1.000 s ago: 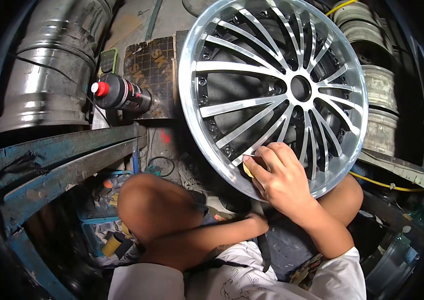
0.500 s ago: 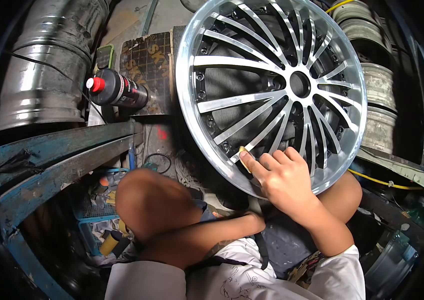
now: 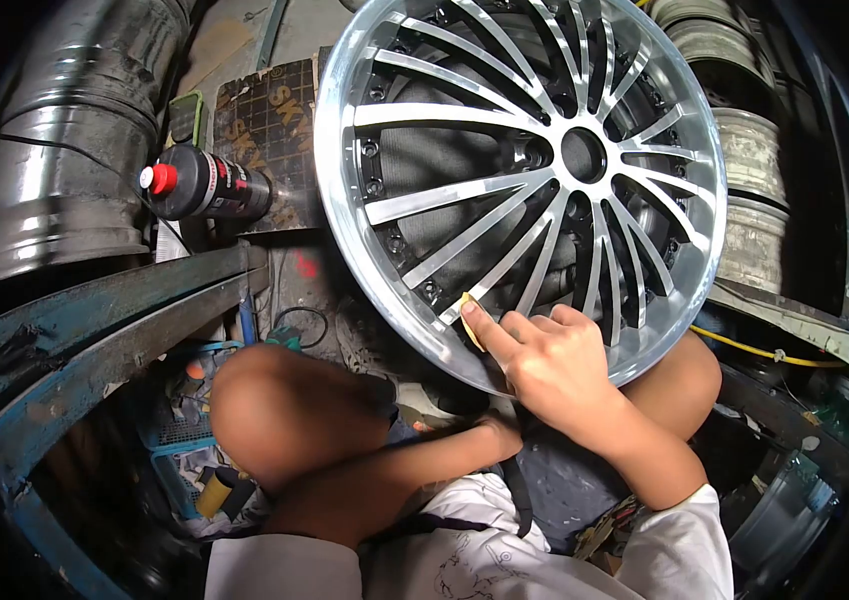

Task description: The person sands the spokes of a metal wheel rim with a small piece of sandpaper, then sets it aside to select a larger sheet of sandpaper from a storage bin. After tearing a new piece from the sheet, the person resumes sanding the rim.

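Observation:
A large silver and black multi-spoke wheel rim stands tilted in front of me, between my knees. My right hand presses a small yellow piece with its index finger against the lower left end of a spoke, by the outer lip. The other fingers of that hand are curled. My left forearm reaches across to the bottom of the rim, where the left hand is mostly hidden beneath the rim's edge, so its fingers do not show.
A black bottle with a red cap is by a patterned box at the left. Metal rims lie far left; others are stacked right. A blue metal frame and a blue basket are lower left.
The rim and surroundings appear shifted slightly left in the view. My right hand has moved slightly left and down with the yellow piece, still at the spoke's end.

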`<state>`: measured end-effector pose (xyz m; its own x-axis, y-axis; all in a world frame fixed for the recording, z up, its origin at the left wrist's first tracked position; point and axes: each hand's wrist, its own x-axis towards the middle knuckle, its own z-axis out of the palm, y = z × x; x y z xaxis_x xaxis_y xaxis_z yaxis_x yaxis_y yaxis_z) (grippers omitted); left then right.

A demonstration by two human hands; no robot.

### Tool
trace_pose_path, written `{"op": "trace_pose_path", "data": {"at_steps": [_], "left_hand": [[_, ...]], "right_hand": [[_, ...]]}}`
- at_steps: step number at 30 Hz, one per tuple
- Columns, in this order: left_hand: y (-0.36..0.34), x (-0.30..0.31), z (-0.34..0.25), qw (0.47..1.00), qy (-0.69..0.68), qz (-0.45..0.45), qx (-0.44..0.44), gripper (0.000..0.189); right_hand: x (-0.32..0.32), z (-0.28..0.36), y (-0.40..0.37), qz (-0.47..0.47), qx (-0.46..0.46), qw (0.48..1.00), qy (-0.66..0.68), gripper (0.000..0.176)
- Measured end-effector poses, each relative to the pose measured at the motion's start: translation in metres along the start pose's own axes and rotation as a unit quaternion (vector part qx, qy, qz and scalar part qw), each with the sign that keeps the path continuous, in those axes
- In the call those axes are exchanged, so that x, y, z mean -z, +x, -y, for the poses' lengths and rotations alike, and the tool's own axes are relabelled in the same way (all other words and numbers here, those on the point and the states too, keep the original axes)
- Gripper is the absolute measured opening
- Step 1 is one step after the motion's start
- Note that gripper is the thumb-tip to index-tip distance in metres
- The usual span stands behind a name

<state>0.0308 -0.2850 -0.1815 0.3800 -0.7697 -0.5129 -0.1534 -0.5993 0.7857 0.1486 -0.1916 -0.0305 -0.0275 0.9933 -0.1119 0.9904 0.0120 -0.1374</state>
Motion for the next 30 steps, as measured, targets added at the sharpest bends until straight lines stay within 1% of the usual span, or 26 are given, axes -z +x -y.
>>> {"op": "trace_pose_path", "data": {"at_steps": [4, 7, 10, 16, 19, 23, 26, 27, 30], "left_hand": [[0.004, 0.001, -0.003, 1.000, -0.003, 0.003, -0.002, 0.031], [0.004, 0.002, -0.004, 1.000, -0.005, 0.001, -0.004, 0.030], [0.008, 0.003, -0.007, 1.000, -0.003, 0.003, -0.007, 0.029], [0.011, 0.013, -0.010, 1.000, -0.011, -0.006, -0.013, 0.028], [0.014, 0.014, -0.009, 1.000, -0.012, -0.013, -0.014, 0.028], [0.013, 0.011, -0.001, 1.000, -0.013, -0.017, -0.013, 0.027], [0.013, 0.011, -0.001, 1.000, -0.014, -0.017, -0.016, 0.026], [0.011, 0.012, -0.003, 1.000, -0.012, -0.013, -0.018, 0.026], [0.010, 0.010, 0.000, 1.000, -0.004, -0.012, -0.021, 0.026]], "right_hand": [[-0.004, 0.001, 0.005, -0.020, 0.002, 1.000, 0.003, 0.049], [0.000, 0.005, 0.004, -0.007, -0.017, 1.000, 0.000, 0.061], [-0.003, 0.002, 0.003, -0.011, -0.005, 1.000, 0.002, 0.061], [0.000, 0.001, 0.000, 0.015, 0.004, 1.000, -0.006, 0.060], [-0.002, 0.003, 0.010, -0.013, 0.006, 1.000, 0.008, 0.060], [0.015, 0.005, -0.006, 0.032, -0.019, 0.999, 0.013, 0.063], [0.014, 0.008, 0.007, -0.024, -0.014, 0.999, 0.015, 0.062], [-0.002, 0.003, 0.005, -0.015, -0.022, 1.000, 0.008, 0.060], [0.005, 0.005, -0.008, 0.028, -0.048, 0.998, -0.001, 0.060]]}}
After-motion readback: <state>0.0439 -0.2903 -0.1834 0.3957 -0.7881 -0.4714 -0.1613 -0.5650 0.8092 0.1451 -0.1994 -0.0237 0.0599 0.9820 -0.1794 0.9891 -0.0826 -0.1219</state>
